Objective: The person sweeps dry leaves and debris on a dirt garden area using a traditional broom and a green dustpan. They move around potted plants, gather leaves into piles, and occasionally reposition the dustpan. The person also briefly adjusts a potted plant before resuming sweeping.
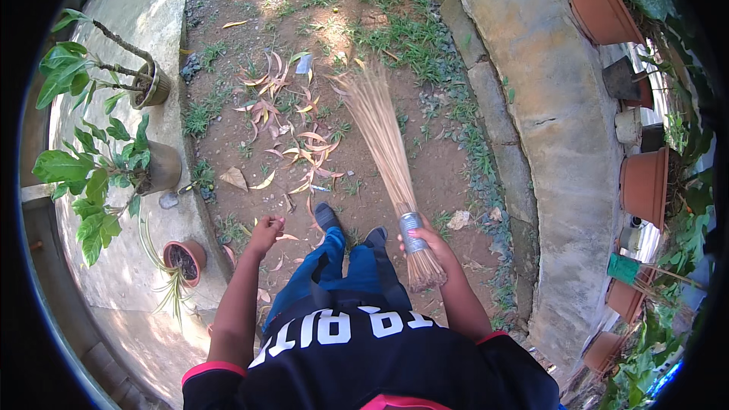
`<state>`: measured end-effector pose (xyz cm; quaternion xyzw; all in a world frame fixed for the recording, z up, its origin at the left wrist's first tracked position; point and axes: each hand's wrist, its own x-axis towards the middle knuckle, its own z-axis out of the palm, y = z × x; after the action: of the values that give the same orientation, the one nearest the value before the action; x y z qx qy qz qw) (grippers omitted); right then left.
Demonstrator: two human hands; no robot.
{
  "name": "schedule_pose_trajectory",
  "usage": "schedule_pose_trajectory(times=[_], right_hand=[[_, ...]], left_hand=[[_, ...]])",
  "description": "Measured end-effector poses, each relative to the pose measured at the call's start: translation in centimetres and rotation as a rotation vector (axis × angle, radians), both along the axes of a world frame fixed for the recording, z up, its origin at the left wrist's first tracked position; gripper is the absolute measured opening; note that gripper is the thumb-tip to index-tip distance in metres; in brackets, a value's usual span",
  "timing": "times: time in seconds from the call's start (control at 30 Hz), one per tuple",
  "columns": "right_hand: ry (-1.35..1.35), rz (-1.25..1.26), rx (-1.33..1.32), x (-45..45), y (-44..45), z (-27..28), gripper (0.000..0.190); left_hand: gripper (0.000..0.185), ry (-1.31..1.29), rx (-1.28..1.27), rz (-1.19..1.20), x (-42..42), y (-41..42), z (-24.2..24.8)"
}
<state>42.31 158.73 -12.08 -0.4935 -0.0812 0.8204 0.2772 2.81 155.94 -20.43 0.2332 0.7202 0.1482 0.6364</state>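
A stick broom (380, 142) of thin dry ribs is gripped in my right hand (428, 241) around the silver band (411, 225) near its butt end. Its bristles fan out away from me, over bare soil just right of a scatter of fallen leaves (307, 151). Whether the tips touch the ground I cannot tell. My left hand (266, 234) hangs at my left side with its fingers curled, and no object shows in it. Among the leaves lie a pale scrap (304, 64) and a large dry brown leaf (234, 179).
Potted plants (161, 168) stand on a concrete ledge (122, 142) to the left, beside a smaller terracotta pot (185, 262). Along the right runs a concrete strip (569, 171) lined with terracotta pots (643, 188). Grass patches (398, 40) grow on the dirt between them.
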Motion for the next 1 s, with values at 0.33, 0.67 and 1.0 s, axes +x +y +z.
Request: schedule_pose_trajectory(times=[0.33, 0.67, 1.0], right_hand=[[-0.192, -0.274, -0.511, -0.6, 0.5, -3.5, 0.039], [0.539, 0.038, -0.36, -17.5, 7.8, -0.8, 0.034], [-0.304, -0.181, -0.087, 4.0, 8.1, 1.0, 0.041]], left_hand=[[0.034, -0.034, 0.052, 0.008, -0.3, 0.1, -0.9], [0.029, 0.002, -0.009, 0.086, -2.8, -0.7, -0.2], [0.031, -0.068, 0.04, 0.181, -2.8, 2.1, -0.3]])
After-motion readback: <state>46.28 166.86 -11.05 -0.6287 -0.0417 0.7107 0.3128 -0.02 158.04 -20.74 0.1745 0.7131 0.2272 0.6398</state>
